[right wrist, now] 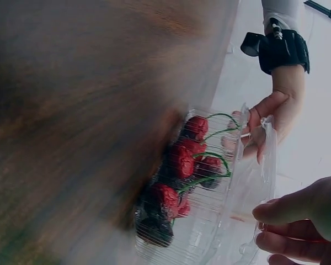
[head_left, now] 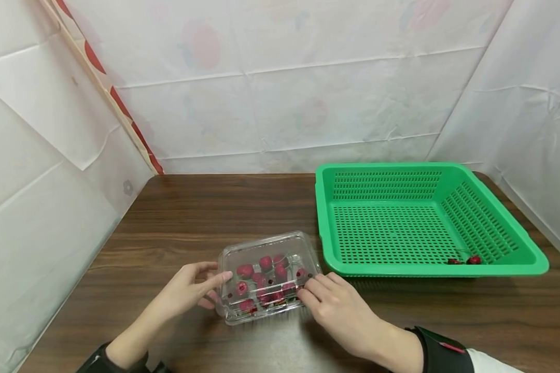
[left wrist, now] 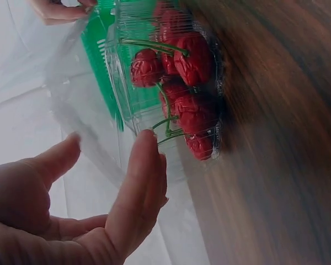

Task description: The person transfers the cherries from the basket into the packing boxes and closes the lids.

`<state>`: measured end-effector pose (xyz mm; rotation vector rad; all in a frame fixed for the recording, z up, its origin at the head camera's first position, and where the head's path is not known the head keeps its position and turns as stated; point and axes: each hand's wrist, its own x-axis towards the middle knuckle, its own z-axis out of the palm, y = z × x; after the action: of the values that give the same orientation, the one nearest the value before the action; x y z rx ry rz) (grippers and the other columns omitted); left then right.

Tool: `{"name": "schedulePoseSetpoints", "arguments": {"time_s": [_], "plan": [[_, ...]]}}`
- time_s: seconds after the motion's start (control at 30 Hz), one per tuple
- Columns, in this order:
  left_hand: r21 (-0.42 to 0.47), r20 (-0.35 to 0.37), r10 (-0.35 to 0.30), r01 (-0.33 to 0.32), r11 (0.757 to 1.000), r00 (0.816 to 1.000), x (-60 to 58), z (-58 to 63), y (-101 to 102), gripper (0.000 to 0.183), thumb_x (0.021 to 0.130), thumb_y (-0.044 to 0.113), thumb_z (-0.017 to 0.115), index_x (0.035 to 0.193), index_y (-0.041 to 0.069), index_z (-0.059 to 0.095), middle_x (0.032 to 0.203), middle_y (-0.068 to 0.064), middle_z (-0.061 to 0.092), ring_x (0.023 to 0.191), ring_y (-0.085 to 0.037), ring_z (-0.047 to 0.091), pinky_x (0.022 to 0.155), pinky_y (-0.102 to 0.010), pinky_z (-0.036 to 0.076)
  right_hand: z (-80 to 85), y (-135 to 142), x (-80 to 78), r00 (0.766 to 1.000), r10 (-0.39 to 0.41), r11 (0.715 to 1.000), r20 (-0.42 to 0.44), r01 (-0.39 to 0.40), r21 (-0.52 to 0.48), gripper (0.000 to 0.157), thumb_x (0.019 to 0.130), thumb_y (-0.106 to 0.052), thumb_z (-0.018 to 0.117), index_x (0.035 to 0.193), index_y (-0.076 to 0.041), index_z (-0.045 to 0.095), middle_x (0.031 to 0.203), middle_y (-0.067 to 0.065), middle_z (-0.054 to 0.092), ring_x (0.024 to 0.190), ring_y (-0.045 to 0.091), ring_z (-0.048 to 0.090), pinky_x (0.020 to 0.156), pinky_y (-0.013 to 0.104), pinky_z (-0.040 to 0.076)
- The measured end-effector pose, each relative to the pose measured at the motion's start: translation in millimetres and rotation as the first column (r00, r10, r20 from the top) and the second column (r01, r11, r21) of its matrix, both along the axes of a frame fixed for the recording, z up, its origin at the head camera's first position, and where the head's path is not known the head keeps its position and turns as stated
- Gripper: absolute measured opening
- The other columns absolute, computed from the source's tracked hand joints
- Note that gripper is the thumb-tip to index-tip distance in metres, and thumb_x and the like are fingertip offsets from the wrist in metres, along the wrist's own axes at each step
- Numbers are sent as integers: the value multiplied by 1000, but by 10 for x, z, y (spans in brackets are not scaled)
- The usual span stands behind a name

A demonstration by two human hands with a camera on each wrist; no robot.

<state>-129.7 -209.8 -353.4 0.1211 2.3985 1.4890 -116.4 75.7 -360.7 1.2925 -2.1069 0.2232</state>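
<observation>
A clear plastic clamshell box [head_left: 228, 317] holds several red cherries [head_left: 265, 263] with green stems. Its transparent lid [right wrist: 267, 165] slants over the base, with a gap between the two rims in the right wrist view. The right hand [head_left: 338, 311] pinches the lid's edge at the front right corner between thumb and fingers. At the box's left end is the left hand [head_left: 189, 290], its thumb spread from the fingers. Those fingers lie right by the base's rim in the left wrist view.
A green perforated basket [head_left: 429, 270] stands on the right of the brown wood table [head_left: 205, 207]. Two dark red cherries [head_left: 474, 260] lie in its near right corner. White patterned sheeting [head_left: 280, 114] walls the table at the back and sides.
</observation>
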Motion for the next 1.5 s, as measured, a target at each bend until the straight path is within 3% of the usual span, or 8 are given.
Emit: {"name": "schedulePoseSetpoints", "arguments": {"time_s": [0.5, 0.77, 0.93, 1.0, 1.07, 1.3, 1.4, 1.5], "plan": [[28, -22, 5, -5, 1000, 1000, 16, -63, 12, 72, 83, 25, 62, 123, -24, 27, 79, -10, 57, 65, -22, 60, 57, -29, 50, -81, 35, 15, 1000, -8, 997, 26, 6, 79, 15, 75, -3, 45, 79, -7, 59, 77, -1, 52, 70, 13, 48, 60, 23, 35], [26, -32, 3, -3, 1000, 999, 22, -81, 10, 71, 84, 22, 61, 123, -25, 25, 78, -9, 57, 64, -21, 59, 56, -29, 50, -97, 167, 51, 984, 46, 998, 173, -37, -53, 9, 78, -5, 56, 83, -10, 62, 80, -5, 54, 73, 9, 50, 61, 20, 38], [20, -40, 2, -2, 1000, 999, 19, -85, 10, 70, 84, 22, 61, 123, -24, 26, 77, -9, 57, 64, -22, 59, 55, -29, 50, -126, 267, 76, 931, 68, 988, 357, -13, -155, 11, 75, -9, 68, 84, -12, 63, 81, -9, 56, 74, 3, 52, 65, 16, 42], [21, -40, 5, -4, 1000, 999, 20, -83, 12, 70, 84, 22, 61, 123, -24, 26, 77, -8, 57, 64, -22, 59, 55, -29, 50, -134, 300, 77, 872, 85, 981, 481, 11, -193, 8, 77, -11, 67, 83, -11, 63, 80, -10, 56, 72, 0, 52, 63, 14, 43], [23, -40, 5, -4, 1000, 999, 21, -81, 16, 70, 84, 21, 61, 123, -24, 26, 77, -8, 57, 64, -22, 59, 55, -29, 50, -134, 332, 65, 782, 103, 974, 614, 46, -222, 7, 79, -15, 66, 83, -11, 63, 77, -12, 56, 68, -2, 51, 58, 14, 43], [31, -38, 6, -5, 1000, 999, 20, -76, 18, 69, 84, 21, 61, 123, -24, 26, 78, -9, 57, 64, -21, 59, 56, -29, 50, -85, 417, -14, 308, 112, 956, 945, 225, -187, 22, 84, -35, 58, 84, -13, 63, 66, -2, 59, 55, 9, 55, 50, 26, 46], [28, -39, 6, -4, 1000, 999, 22, -76, 18, 69, 84, 21, 61, 123, -24, 26, 78, -9, 56, 64, -21, 59, 56, -29, 50, -103, 427, -58, 135, 155, 947, 979, 263, -186, 28, 86, -31, 57, 91, -4, 60, 68, 7, 60, 55, 19, 57, 49, 33, 48], [28, -42, 6, -5, 1000, 999, 25, -78, 18, 69, 84, 21, 61, 123, -24, 26, 78, -9, 56, 63, -21, 59, 55, -29, 50, -153, 425, -102, -9, 243, 927, 970, 298, -229, 35, 88, -25, 55, 100, 7, 53, 72, 13, 59, 59, 22, 58, 52, 36, 49]]}}
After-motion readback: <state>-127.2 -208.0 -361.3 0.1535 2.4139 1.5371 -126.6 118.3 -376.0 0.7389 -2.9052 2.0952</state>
